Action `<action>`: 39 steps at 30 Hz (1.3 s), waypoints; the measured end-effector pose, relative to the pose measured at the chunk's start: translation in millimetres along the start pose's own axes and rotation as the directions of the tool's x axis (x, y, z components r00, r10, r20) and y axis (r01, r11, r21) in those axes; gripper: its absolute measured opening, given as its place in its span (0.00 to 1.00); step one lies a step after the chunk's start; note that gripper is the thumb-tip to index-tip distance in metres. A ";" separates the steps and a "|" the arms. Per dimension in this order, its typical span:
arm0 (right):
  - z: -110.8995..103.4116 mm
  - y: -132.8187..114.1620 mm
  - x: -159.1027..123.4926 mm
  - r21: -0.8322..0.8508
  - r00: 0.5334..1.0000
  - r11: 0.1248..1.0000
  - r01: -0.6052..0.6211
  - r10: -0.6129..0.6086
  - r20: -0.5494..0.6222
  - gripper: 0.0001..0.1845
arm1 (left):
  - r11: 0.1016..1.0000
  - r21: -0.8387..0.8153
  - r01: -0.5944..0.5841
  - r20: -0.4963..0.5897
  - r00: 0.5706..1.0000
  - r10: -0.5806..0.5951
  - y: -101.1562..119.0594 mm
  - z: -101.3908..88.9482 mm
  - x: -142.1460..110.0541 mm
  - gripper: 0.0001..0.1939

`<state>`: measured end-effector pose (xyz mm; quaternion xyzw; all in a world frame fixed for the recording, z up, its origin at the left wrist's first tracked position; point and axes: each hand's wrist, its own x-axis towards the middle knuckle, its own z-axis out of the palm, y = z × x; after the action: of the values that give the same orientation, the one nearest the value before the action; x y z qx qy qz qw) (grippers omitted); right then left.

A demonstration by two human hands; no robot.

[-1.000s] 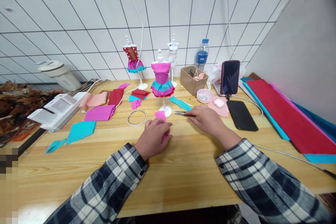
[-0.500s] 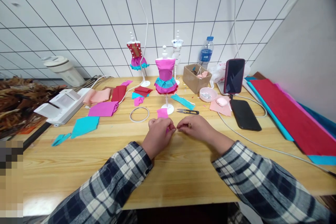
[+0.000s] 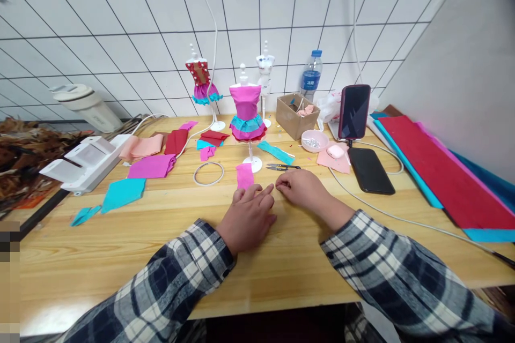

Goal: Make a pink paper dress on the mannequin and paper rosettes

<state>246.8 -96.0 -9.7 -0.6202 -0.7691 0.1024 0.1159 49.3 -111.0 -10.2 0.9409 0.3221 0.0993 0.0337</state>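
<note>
My left hand (image 3: 250, 218) rests low over the table with its fingers apart, at the near end of a small magenta strip (image 3: 244, 175) of crepe-like material. My right hand (image 3: 303, 190) is closed in a pinch just beside the left fingertips; what it holds, if anything, is too small to make out. Behind the right hand lie black thread snips (image 3: 283, 167). Beyond the strip stands a small white dress form (image 3: 245, 113) wearing a magenta top and a ruffled turquoise, magenta and red skirt.
Two more dress forms, one in a red bodice (image 3: 200, 72), one white patterned (image 3: 265, 67), stand behind. Right are a cardboard box (image 3: 293, 122), pink bowl (image 3: 314, 142), black phone (image 3: 370, 170) and cable. Left lie a metal ring (image 3: 208, 184), coloured pieces (image 3: 124, 194) and power strip (image 3: 86, 166).
My left hand has opened from a pinch, its fingers spreading out. The right hand stays pinched close by. The whole view has shifted slightly.
</note>
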 end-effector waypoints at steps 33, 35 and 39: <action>-20.6 37.2 -4.5 0.011 0.996 0.997 -0.075 0.075 -0.057 0.11 | 0.993 -0.101 0.067 0.100 0.993 -0.057 -3.1 0.8 9.1 0.28; -19.8 26.7 -5.9 -0.004 0.996 1.000 0.029 -0.030 -0.084 0.13 | 0.995 -0.082 0.064 0.093 0.994 -0.056 -2.4 0.5 9.8 0.27; -12.4 8.2 -7.4 -0.094 0.990 0.986 0.140 -0.141 -0.009 0.14 | 0.998 -0.037 0.047 0.087 0.995 -0.044 -0.2 0.2 10.9 0.26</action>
<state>259.7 -101.4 -0.8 -0.5699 -0.8139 0.0531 0.0997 57.6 -104.2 -8.7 0.9359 0.3397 0.0642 0.0682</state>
